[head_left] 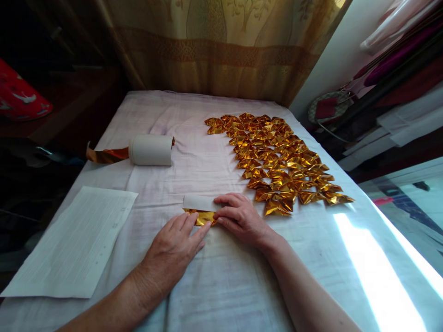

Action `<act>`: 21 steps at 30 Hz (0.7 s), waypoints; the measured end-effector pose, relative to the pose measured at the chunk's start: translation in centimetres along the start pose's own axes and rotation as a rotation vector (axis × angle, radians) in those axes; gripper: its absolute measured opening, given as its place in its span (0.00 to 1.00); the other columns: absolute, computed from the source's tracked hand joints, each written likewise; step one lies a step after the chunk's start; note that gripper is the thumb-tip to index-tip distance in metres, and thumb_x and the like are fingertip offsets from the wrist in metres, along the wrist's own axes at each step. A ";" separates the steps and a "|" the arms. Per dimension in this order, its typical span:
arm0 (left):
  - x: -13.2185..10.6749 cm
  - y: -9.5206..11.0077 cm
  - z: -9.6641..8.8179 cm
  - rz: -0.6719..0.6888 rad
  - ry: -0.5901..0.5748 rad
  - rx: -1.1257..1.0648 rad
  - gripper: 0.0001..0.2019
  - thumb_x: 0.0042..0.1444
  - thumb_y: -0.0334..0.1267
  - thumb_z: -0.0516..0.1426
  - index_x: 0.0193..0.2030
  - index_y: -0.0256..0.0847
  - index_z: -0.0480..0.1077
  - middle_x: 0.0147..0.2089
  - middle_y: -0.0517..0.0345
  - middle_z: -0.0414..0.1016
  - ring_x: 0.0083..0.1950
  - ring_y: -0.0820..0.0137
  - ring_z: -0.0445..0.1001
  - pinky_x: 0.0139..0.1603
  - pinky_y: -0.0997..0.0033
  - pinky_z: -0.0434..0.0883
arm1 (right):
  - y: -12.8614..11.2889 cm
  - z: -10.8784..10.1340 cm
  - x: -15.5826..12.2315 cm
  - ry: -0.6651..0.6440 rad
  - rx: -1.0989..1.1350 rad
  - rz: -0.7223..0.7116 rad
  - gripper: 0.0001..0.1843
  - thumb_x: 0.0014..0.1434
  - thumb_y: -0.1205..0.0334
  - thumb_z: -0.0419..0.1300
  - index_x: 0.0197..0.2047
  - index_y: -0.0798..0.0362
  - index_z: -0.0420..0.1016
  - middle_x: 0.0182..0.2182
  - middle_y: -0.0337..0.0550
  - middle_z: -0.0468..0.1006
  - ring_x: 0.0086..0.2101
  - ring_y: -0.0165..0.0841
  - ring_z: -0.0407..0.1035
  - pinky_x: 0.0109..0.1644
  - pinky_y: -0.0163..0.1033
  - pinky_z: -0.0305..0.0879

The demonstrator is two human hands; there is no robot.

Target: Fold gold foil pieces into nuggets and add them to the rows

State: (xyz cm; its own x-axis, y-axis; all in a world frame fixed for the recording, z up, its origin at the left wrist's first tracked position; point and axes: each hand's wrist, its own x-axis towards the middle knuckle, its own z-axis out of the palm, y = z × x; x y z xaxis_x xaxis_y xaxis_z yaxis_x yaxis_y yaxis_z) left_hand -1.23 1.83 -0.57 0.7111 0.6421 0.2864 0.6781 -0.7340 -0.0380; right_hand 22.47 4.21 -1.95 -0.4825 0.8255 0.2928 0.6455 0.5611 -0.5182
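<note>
A strip of gold foil paper (205,217) with a pale white upper part (198,202) lies folded on the cloth in front of me. My left hand (175,243) presses its fingertips on the foil's left half and lower edge, thumb tucked near that edge. At the right end, my right hand (242,217) has thumb and forefinger closed on the foil, and its other fingers rest over the pale part. The foil under both sets of fingertips is partly hidden. Right of my hands, many folded gold foil pieces (273,157) lie in close rows.
A pale roll (151,150) lies at left, a copper-coloured foil strip (110,156) trailing from it. Nearer is a printed sheet (74,244). A white cloth (194,295) covers the table, with a curtain (214,50) behind. Hanging clothes (398,69) stand at right.
</note>
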 end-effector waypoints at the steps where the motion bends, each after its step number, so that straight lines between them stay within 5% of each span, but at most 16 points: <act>1: 0.0 0.0 -0.1 -0.002 -0.006 -0.002 0.16 0.59 0.36 0.60 0.55 0.44 0.73 0.51 0.46 0.76 0.50 0.59 0.73 0.52 0.60 0.70 | -0.1 0.1 0.1 0.000 -0.016 0.006 0.06 0.65 0.60 0.60 0.40 0.46 0.80 0.50 0.45 0.77 0.50 0.38 0.69 0.54 0.48 0.63; 14: 0.0 0.1 0.2 0.024 0.022 0.028 0.15 0.62 0.34 0.55 0.55 0.34 0.70 0.50 0.44 0.77 0.49 0.59 0.74 0.53 0.60 0.70 | -1.4 1.9 1.0 0.137 -0.113 0.188 0.08 0.62 0.59 0.63 0.32 0.50 0.75 0.43 0.44 0.79 0.43 0.37 0.70 0.47 0.45 0.62; 21: -0.1 0.1 0.2 -0.007 0.008 -0.037 0.19 0.62 0.33 0.57 0.60 0.42 0.68 0.52 0.47 0.75 0.51 0.61 0.74 0.54 0.60 0.70 | -1.6 2.1 1.1 0.149 -0.123 0.217 0.08 0.61 0.59 0.64 0.31 0.50 0.74 0.42 0.44 0.79 0.43 0.38 0.70 0.46 0.44 0.62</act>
State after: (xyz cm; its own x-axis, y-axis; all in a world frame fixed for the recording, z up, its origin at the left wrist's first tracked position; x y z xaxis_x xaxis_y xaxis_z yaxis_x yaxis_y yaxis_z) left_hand -1.20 1.74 -0.76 0.7046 0.6456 0.2945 0.6757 -0.7372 -0.0003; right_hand 19.71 4.11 -2.47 -0.2387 0.9219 0.3053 0.7956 0.3659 -0.4828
